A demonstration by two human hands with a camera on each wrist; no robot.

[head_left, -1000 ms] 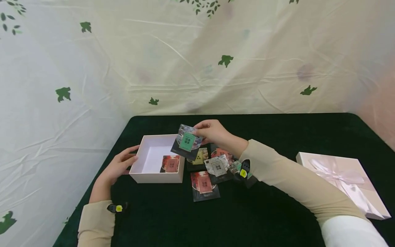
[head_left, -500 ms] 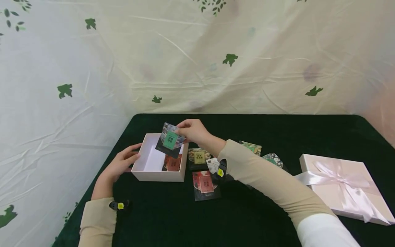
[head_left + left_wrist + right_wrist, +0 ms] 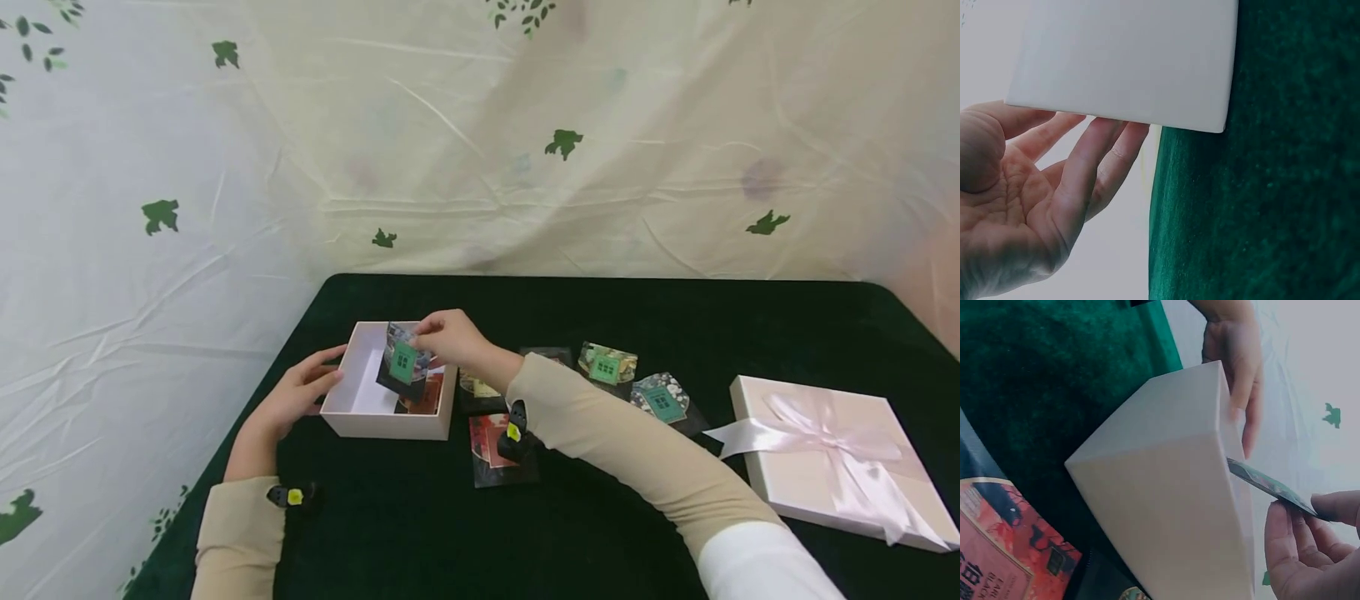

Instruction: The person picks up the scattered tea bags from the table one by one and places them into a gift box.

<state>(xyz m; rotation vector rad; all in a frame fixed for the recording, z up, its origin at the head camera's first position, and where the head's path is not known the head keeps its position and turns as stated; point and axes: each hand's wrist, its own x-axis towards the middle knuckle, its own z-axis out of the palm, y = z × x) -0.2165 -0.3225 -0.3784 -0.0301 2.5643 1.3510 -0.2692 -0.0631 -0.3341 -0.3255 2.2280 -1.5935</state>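
Now we see a pale fabric backdrop printed with green leaves [image 3: 450,150] behind a table draped in dark green velvety cloth [image 3: 600,542], crossed by the person's beige right sleeve [image 3: 600,425]. On the cloth sit a pale pink rectangular box lid [image 3: 787,483] with a satin bow [image 3: 832,437] and, to the left, an open white-walled cardboard box [image 3: 390,427]. We find the left hand [image 3: 303,385], fingers apart and slightly bent, touching the box's left side; the right hand [image 3: 457,342] clamps thumb and fingers on a dark, green-labelled flat packet [image 3: 402,367], tilted, its lower end inside the box's opening. Under it lies a dark, red-fronted flat packet [image 3: 431,393].

We judge that a loose pinch could drop the green-labelled packet askew onto the red one, and that a knock could shift the box, since the left hand's touch looks light. We count two hands, one lid, one bow, one box, one packet held, one visible inside, and at least five dark, picture-fronted packets [image 3: 663,402] on the cloth; the sleeve may hide more.
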